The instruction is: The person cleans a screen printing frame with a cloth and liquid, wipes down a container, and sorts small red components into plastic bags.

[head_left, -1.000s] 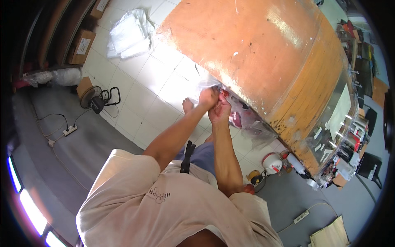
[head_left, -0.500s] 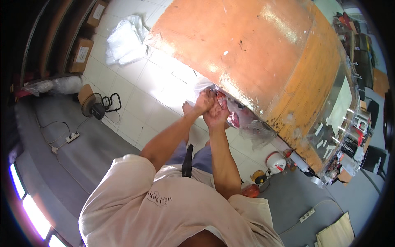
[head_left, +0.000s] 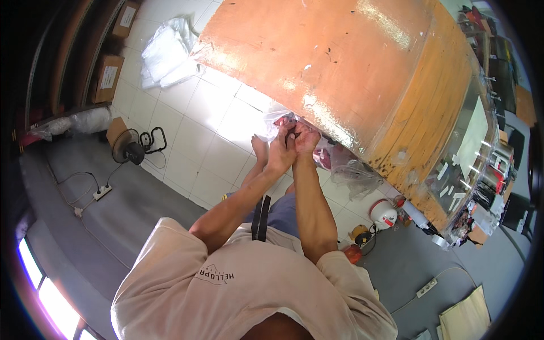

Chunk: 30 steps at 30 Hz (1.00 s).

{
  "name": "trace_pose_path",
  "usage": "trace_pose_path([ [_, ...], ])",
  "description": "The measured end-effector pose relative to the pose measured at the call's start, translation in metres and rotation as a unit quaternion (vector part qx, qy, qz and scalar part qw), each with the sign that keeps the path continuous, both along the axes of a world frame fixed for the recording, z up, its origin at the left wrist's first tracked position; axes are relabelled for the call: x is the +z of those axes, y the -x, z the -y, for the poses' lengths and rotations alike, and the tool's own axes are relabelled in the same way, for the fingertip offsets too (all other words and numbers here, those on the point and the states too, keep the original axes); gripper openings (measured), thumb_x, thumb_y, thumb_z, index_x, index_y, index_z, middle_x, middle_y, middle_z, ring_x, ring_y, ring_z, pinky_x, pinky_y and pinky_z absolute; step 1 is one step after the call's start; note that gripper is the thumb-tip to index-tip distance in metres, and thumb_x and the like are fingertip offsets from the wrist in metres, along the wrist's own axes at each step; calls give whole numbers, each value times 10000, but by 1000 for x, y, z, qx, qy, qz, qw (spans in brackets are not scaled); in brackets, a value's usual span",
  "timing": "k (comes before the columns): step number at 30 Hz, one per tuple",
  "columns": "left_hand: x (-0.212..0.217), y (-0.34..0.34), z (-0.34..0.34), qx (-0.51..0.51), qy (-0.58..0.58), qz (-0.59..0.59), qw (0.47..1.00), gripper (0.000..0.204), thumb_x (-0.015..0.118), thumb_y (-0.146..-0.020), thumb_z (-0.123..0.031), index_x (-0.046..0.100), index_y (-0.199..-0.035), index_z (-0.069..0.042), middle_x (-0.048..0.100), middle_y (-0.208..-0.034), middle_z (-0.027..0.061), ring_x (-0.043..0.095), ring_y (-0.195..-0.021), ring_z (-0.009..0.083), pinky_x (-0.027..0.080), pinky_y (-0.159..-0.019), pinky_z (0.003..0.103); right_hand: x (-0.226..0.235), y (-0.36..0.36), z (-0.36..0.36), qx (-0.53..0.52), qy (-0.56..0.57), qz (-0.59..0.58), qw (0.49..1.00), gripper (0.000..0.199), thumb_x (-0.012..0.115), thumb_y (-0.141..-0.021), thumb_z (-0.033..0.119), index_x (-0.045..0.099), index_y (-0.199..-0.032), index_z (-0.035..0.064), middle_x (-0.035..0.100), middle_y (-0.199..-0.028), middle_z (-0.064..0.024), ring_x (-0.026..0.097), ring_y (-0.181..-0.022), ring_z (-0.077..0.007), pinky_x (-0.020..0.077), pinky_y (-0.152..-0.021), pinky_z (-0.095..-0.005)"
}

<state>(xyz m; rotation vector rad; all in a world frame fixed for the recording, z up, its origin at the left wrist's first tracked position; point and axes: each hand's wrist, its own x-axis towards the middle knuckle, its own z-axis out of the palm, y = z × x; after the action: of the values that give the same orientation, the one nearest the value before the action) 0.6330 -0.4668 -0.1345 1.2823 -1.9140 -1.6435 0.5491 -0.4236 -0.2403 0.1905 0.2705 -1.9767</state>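
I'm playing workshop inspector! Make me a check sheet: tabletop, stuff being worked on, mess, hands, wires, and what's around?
Surface: orange-brown tabletop, shiny, with dark specks.
Job's things: whitish see-through plastic at the table's edge; reddish thing beside the hands, partly hidden.
Clutter: crumpled clear plastic hanging by the edge; white strips on the table's right part; plastic pile on the floor.
Hands: left hand and right hand close together, fingers bent; grip unclear.
Cables: black cord near a white power strip; another power strip lower right.
Surroundings: fan, shelf boxes, white floor tiles.
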Motion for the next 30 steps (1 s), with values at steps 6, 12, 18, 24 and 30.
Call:
trace_pose_path([
  [6, -7, -1, 43, -40, -156, 102, 982, 413, 454, -958, -288, 522, -1263, -18, 597, -1208, 199, 546, -1160, 353, 314, -1033, 478, 109, -25, 45, -115, -300, 169, 932, 499, 399, -931, 449, 583, -991, -11, 632, -896, -148, 599, -770, -303, 496, -808, -377],
  [12, 24, 5, 19, -118, -38, 205, 971, 516, 388, -951, -427, 499, -1304, -67, 549, -1295, 189, 474, -1255, 341, 162, -1047, 633, -17, -32, 8, -60, -335, -21, 940, 381, 425, -961, 380, 583, -1069, 51, 626, -1014, -108, 602, -877, -243, 511, -788, -336],
  [18, 34, 22, 27, -1, -162, 116, 980, 476, 425, -960, -327, 476, -1307, -6, 554, -1277, 198, 546, -1173, 330, 326, -1028, 528, -45, -36, -8, 18, -368, -108, 923, 372, 413, -987, 340, 523, -1172, 37, 564, -1151, -120, 523, -1095, -230, 426, -936, -356],
  [24, -11, 21, 42, 172, -480, -121, 851, 414, 513, -913, -122, 464, -1285, 54, 577, -1183, 193, 561, -1102, 266, 463, -920, 333, 12, -38, 23, -15, -555, -389, 735, 320, 480, -952, 233, 507, -1128, -34, 593, -1051, -136, 568, -1004, -234, 453, -860, -349],
  [30, -21, 17, 40, 99, -329, -40, 938, 206, 481, -921, -57, 584, -1074, 35, 636, -963, 140, 603, -872, 212, 512, -757, 331, 78, -40, 21, 96, -501, -516, 688, 340, 473, -931, 151, 490, -1216, -33, 568, -1121, -204, 566, -1033, -260, 447, -852, -371],
])
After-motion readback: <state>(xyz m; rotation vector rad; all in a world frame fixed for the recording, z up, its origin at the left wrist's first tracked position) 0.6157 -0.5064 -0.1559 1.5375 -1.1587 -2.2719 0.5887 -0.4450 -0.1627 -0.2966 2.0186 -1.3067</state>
